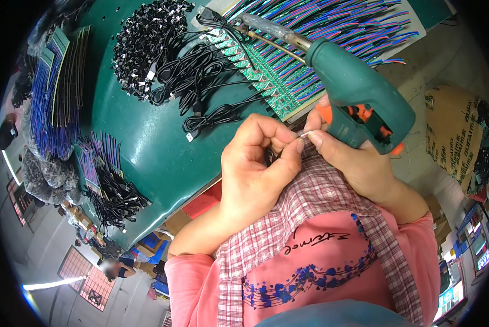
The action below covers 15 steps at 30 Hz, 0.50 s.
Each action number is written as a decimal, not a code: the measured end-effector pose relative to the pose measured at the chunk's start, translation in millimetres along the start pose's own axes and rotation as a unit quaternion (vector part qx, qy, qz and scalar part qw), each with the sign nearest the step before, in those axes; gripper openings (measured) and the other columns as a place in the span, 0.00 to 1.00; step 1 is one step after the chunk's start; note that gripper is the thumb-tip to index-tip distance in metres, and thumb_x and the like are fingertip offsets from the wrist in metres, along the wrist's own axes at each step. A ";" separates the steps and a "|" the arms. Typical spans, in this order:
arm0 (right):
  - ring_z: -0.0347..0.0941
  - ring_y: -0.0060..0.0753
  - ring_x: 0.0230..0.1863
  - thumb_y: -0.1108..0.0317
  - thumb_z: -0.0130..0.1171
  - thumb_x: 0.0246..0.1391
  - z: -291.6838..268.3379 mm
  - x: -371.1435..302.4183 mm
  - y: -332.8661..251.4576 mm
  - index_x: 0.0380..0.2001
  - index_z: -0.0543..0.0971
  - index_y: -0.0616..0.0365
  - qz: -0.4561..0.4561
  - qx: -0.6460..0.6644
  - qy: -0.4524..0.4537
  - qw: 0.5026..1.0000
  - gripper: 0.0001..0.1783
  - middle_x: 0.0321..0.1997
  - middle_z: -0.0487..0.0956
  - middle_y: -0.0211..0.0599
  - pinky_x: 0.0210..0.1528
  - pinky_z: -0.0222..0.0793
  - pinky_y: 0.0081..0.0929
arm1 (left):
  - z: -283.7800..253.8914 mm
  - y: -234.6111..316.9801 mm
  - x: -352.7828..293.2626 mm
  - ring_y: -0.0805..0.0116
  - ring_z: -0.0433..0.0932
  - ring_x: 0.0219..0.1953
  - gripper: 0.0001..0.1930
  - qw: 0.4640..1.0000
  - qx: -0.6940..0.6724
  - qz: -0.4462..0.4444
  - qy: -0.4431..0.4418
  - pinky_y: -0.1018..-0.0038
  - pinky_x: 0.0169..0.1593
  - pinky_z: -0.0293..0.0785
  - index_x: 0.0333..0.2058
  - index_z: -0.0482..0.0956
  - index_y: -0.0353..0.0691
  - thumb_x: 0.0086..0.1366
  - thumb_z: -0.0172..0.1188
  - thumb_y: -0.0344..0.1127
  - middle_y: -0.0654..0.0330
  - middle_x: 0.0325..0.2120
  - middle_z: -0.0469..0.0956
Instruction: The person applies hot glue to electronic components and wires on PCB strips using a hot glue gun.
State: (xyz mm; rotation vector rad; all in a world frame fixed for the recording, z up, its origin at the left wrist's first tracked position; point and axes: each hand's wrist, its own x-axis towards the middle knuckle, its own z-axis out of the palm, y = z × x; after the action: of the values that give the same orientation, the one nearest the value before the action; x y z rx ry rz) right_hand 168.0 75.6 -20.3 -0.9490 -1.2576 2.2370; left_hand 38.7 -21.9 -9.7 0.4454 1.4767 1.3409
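My left hand (pixel 258 163) is closed in a pinch, thumb against forefinger, on a thin whitish piece (pixel 305 134) too small to name. Thumb and finger of my right hand (pixel 359 163) meet at the same piece, opposite the left. A green soldering gun (pixel 359 87) with an orange trigger sits in the right hand, its handle hiding part of the palm and fingers. Its metal tip points to the upper left, over a panel of green circuit boards (pixel 271 90) with red, blue and black wires. Black USB cables (pixel 217 115) lie just beyond my left hand.
A heap of small black-and-white connectors (pixel 146 46) covers the far part of the green table (pixel 146 136). Wired board panels (pixel 56 98) and bundled black cables (pixel 114 201) lie along the left. A brown cardboard box (pixel 452 128) stands at the right; another person (pixel 116 270) is at the lower left.
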 end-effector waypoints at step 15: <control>0.74 0.26 0.32 0.76 0.57 0.49 -61.7 -50.2 -17.8 0.35 0.77 0.60 0.041 -0.314 -0.055 0.947 0.08 0.30 0.78 0.33 0.35 0.69 0.23 | -6.6 -9.4 32.1 0.75 0.74 0.20 0.07 0.953 0.268 0.060 0.129 0.77 0.28 0.71 0.27 0.71 0.32 0.55 0.61 0.26 0.58 0.18 0.76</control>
State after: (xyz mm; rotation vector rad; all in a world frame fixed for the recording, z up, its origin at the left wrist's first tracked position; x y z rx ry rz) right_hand 247.5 89.2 -9.3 -1.1099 -2.0859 1.9889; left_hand 24.1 -1.9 -33.2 0.7351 2.0718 1.1040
